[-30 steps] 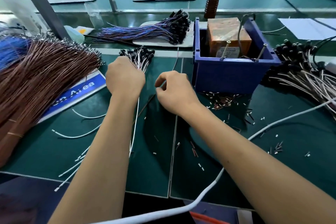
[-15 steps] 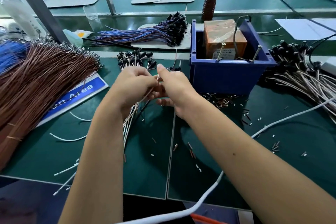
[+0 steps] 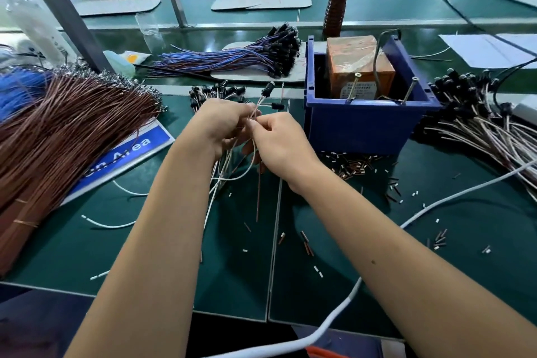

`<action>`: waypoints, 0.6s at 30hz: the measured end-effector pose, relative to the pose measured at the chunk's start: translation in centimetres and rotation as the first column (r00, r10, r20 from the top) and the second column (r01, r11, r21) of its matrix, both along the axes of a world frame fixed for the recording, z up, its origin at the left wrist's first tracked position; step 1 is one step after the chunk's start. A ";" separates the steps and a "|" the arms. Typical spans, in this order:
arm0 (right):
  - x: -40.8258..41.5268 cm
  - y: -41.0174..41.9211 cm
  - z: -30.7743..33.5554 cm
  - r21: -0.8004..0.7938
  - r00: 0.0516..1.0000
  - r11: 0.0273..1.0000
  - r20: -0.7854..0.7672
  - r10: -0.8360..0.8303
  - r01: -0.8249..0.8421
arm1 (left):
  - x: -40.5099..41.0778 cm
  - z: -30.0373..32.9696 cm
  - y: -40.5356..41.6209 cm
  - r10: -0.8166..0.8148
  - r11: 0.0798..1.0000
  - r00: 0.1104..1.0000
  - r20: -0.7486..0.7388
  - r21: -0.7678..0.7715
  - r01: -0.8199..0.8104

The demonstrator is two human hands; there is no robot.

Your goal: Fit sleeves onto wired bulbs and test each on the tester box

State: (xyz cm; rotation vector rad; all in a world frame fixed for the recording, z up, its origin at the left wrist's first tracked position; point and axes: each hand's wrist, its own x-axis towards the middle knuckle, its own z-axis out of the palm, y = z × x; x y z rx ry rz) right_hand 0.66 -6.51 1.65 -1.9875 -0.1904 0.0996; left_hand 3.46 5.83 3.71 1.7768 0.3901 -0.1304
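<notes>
My left hand [image 3: 220, 125] grips a small bunch of wired bulbs [image 3: 232, 166] above the green mat, their white and brown leads hanging down below my fist. My right hand [image 3: 276, 139] pinches one lead of a wired bulb whose black head [image 3: 268, 88] sticks up just beyond my fingers. More black-headed bulbs [image 3: 215, 93] lie on the mat behind my hands. The blue tester box [image 3: 360, 125] stands to the right, with an orange block and two upright screws [image 3: 356, 86] inside. Small sleeves [image 3: 348, 166] lie scattered at its base.
A thick sheaf of brown wires [image 3: 64, 131] fans across the left. Blue-wired bulbs [image 3: 232, 58] lie on a board behind. Another bundle of wired bulbs [image 3: 479, 125] lies at the right, crossed by a white cable [image 3: 453, 195]. A bottle [image 3: 338, 0] stands behind the box.
My hands came together over the mat. The left hand lifted a bunch of wired bulbs from the pile, and the right hand took hold of one lead.
</notes>
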 end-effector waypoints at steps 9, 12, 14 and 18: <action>-2.5 -0.6 1.9 0.400 0.860 0.916 0.461 -0.219 0.019 | 3.0 -1.2 3.4 0.266 0.896 0.947 0.183 0.316 -0.312; -2.7 -0.6 4.6 0.539 0.864 0.831 0.475 -0.168 -0.135 | 3.1 -0.8 4.7 0.265 0.685 0.938 0.224 0.640 -0.347; -2.2 -0.7 5.8 0.635 0.895 0.747 0.429 -0.126 -0.199 | 2.6 0.6 4.0 0.244 0.597 0.931 0.270 0.715 -0.364; -2.1 -1.5 7.4 0.747 0.948 0.638 0.307 -0.083 -0.186 | 0.2 4.7 1.0 0.171 0.924 0.833 0.527 0.208 -0.321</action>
